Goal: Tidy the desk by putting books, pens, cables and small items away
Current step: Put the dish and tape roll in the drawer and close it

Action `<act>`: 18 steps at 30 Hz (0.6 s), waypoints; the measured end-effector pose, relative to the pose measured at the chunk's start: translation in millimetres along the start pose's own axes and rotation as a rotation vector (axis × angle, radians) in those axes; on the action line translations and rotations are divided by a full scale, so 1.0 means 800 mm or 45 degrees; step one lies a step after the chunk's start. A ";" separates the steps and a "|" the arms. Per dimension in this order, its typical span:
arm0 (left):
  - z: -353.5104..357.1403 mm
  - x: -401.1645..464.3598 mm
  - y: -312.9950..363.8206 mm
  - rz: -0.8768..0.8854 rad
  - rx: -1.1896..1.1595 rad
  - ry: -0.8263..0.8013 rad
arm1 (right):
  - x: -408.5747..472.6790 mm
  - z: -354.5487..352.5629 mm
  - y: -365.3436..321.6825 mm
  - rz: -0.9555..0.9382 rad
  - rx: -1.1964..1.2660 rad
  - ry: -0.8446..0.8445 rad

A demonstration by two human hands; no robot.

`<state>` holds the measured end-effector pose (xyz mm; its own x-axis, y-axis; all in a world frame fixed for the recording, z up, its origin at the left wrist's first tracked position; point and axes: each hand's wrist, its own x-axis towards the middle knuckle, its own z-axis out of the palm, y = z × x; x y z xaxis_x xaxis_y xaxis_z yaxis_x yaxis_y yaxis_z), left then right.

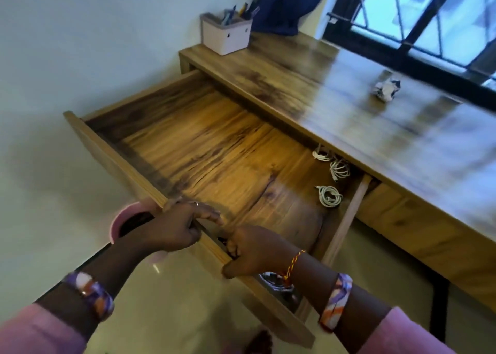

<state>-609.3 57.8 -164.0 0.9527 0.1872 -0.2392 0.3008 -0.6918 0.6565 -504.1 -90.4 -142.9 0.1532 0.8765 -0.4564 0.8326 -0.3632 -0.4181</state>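
Both hands hold the open drawer's front panel (188,214): left hand (171,227) and right hand (255,251) each have their grip curled over its top edge. Rigid and probably weighty, it should slide best pushed evenly at both holds. Coiled white cables (331,175), light and floppy, lie in its far right corner; crumpled paper (386,89) remains on the tabletop (335,112).

Glossy wood desk (349,90); matt wood-grain drawer (214,149).

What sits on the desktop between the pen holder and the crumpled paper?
Nothing. In the head view, the desktop is bare wood between the pen holder and the crumpled paper.
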 end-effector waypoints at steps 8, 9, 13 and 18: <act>-0.013 0.143 0.038 0.016 0.049 0.046 | -0.009 -0.044 0.087 0.361 -0.224 0.464; -0.015 0.162 0.046 -0.002 0.114 0.048 | -0.008 -0.048 0.101 0.391 -0.248 0.528; -0.034 0.238 0.083 0.023 0.474 0.035 | 0.002 -0.082 0.153 0.560 -0.189 0.700; -0.057 0.326 0.097 0.070 0.812 0.056 | 0.028 -0.132 0.206 0.655 -0.260 0.713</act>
<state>-335.9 84.6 -143.2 0.9710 0.1585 -0.1791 0.1798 -0.9776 0.1094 -306.8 -97.2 -139.0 0.7463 0.6623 -0.0669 0.6571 -0.7490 -0.0843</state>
